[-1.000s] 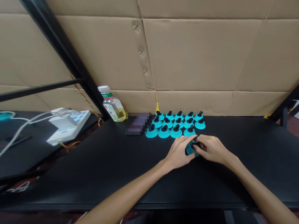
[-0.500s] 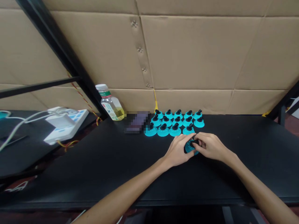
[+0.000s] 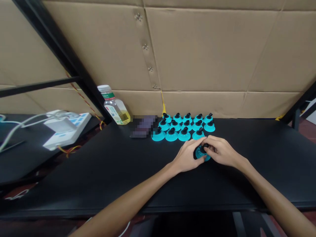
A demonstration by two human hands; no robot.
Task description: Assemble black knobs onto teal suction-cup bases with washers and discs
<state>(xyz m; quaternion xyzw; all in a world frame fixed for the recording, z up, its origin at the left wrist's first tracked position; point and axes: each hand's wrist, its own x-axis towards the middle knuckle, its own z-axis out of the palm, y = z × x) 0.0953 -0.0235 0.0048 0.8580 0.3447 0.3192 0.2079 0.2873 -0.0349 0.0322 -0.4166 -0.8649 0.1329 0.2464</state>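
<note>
The left hand (image 3: 188, 155) and right hand (image 3: 220, 153) close narrowly on either side of a turquoise disc (image 3: 205, 158), the right fingers (image 3: 211, 145) curled over its black knob (image 3: 203, 149), just in front of the rows of matching discs (image 3: 184, 135) on the surface (image 3: 98, 184)

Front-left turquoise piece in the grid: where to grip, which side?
Probably the flared turquoise base, fingers on its sloped sides, coming from the near side. The neighbouring piece crowds its right and another sits behind, while nothing stands in front. The black tilted knob is small and leaning, so likely a poorer hold.
</note>
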